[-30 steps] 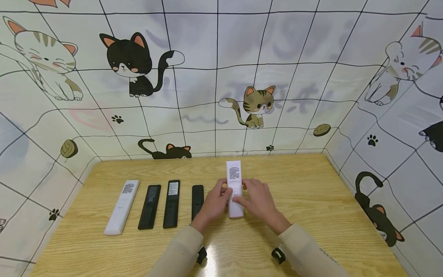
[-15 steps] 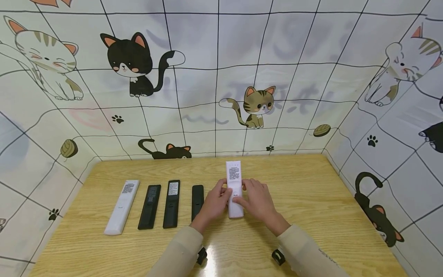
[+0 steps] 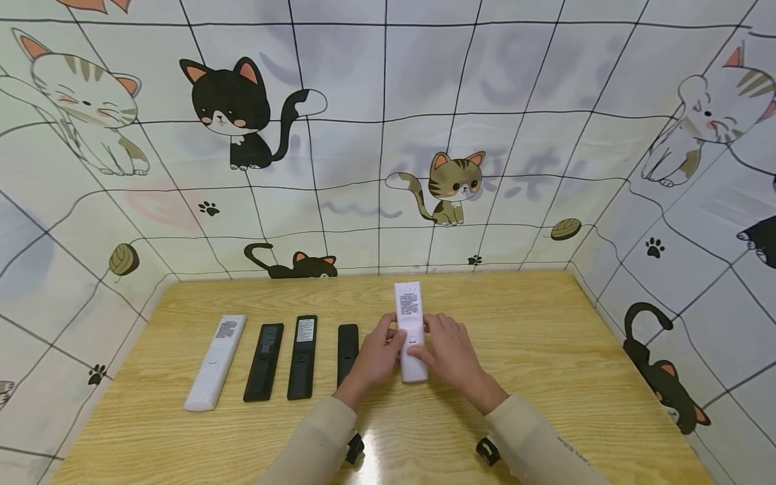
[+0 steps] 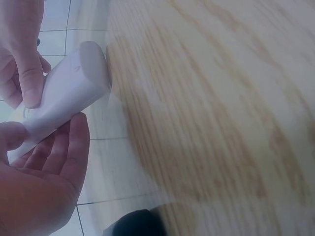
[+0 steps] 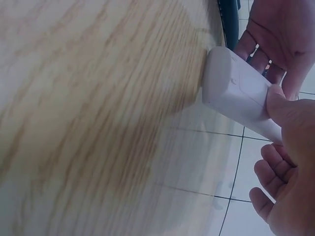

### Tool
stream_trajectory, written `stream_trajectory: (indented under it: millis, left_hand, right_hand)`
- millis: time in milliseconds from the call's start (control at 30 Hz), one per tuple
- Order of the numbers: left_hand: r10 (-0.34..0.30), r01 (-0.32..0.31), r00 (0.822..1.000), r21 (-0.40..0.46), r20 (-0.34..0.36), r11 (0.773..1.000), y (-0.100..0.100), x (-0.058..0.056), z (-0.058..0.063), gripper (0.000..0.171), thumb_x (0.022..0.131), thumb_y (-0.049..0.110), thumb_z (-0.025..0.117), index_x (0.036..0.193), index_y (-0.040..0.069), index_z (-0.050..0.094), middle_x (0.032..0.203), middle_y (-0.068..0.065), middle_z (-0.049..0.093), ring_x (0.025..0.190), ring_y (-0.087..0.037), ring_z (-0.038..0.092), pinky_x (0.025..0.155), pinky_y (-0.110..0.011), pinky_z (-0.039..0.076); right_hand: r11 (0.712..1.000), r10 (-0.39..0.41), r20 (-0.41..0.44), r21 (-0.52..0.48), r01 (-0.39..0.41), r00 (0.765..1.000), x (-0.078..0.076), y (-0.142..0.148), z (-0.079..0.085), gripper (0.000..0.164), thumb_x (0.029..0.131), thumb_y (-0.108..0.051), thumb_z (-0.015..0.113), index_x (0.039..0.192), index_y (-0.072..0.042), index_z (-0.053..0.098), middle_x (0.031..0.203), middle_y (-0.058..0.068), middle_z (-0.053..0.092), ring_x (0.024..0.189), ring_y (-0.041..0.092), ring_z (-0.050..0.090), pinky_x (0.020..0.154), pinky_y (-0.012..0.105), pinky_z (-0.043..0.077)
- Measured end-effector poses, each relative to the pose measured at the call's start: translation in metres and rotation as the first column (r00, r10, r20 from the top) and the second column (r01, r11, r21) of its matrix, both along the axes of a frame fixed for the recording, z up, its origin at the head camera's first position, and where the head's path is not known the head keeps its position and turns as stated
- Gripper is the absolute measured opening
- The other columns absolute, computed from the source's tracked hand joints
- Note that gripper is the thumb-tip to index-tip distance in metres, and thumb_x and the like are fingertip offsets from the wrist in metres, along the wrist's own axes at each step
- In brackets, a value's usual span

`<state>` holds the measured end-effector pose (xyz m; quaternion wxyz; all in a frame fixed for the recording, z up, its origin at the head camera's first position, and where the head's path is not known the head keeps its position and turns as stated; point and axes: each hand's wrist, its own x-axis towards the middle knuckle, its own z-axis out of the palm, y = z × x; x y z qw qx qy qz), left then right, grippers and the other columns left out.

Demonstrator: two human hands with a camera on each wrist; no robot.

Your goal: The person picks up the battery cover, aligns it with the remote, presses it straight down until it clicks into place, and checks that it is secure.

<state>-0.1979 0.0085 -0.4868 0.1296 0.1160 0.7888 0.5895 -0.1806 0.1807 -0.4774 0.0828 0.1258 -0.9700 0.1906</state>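
Note:
Both hands hold a white remote control point(image 3: 414, 367) back side up, its printed label toward the far end. My left hand point(image 3: 380, 350) grips its left edge, thumb on top and fingers curled under the side. From the right, my right hand point(image 3: 451, 350) pinches it, the thumb pressing on the back near the battery cover. In the left wrist view the remote's rounded near end point(image 4: 93, 66) is tilted, close over the table. The right wrist view shows the same white remote point(image 5: 241, 91) between both hands.
Left of the hands lie a short black remote point(image 3: 347, 347), partly behind the left wrist, a black remote with a white label point(image 3: 302, 364), another black remote point(image 3: 264, 364) and a white remote point(image 3: 212, 370). The wooden table point(image 3: 545, 350) meets a cat-patterned cloth wall point(image 3: 339, 148).
The far end of the white remote has shifted very slightly left. Both hands keep their grip on it. The head view has moved a little.

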Motion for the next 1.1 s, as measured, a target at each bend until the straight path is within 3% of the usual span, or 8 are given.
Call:
stream_trajectory:
  millis: [367,500,633,800,1100]
  left_hand:
    - [0.007,-0.007,1.0,-0.011,-0.001,1.0,0.001,0.002,0.004,0.037,0.105,0.025,0.043,0.139,0.012,0.042,0.114,-0.017,0.068,0.094,-0.021,0.067,0.077,-0.038,0.057]
    - [0.058,-0.055,0.998,-0.085,0.028,0.995,-0.002,0.003,0.008,0.035,0.105,0.028,0.043,0.135,0.011,0.044,0.114,-0.014,0.068,0.09,-0.018,0.066,0.072,-0.033,0.054]
    - [0.137,-0.121,0.988,-0.197,0.067,0.973,-0.006,0.005,0.01,0.037,0.103,0.03,0.045,0.134,0.01,0.047,0.113,-0.011,0.067,0.088,-0.017,0.064,0.067,-0.03,0.051]
    - [0.199,-0.165,0.975,-0.277,0.099,0.947,-0.009,0.006,0.009,0.04,0.103,0.031,0.045,0.133,0.007,0.049,0.113,-0.012,0.066,0.087,-0.019,0.064,0.065,-0.03,0.05]
    - [0.25,-0.206,0.966,-0.398,0.06,0.894,-0.009,0.005,0.007,0.041,0.101,0.03,0.047,0.13,0.0,0.053,0.097,-0.014,0.067,0.077,-0.021,0.064,0.055,-0.029,0.048]
  right_hand:
    - [1.0,-0.001,0.034,-0.026,0.001,0.999,-0.001,0.005,0.002,0.053,0.086,-0.044,0.072,0.124,-0.01,0.057,0.102,0.002,0.063,0.092,0.017,0.055,0.085,0.04,0.043]
    - [0.999,-0.003,0.042,-0.037,0.005,0.999,0.0,0.01,0.003,0.045,0.092,-0.043,0.065,0.124,-0.012,0.058,0.103,0.0,0.064,0.098,0.019,0.058,0.089,0.043,0.043]
    - [0.998,-0.024,0.036,-0.052,0.025,0.999,0.001,0.018,0.002,0.038,0.095,-0.039,0.062,0.123,-0.013,0.061,0.103,0.0,0.065,0.101,0.02,0.058,0.093,0.047,0.042]
    - [0.998,-0.028,0.002,-0.057,0.028,1.0,0.003,0.029,-0.001,0.034,0.096,-0.036,0.061,0.121,-0.013,0.062,0.1,-0.001,0.065,0.098,0.019,0.058,0.092,0.047,0.041]
    - [0.999,-0.003,-0.069,-0.049,0.0,0.998,0.008,0.034,-0.005,0.027,0.095,-0.03,0.063,0.115,-0.012,0.066,0.091,-0.004,0.063,0.088,0.015,0.057,0.084,0.044,0.044]
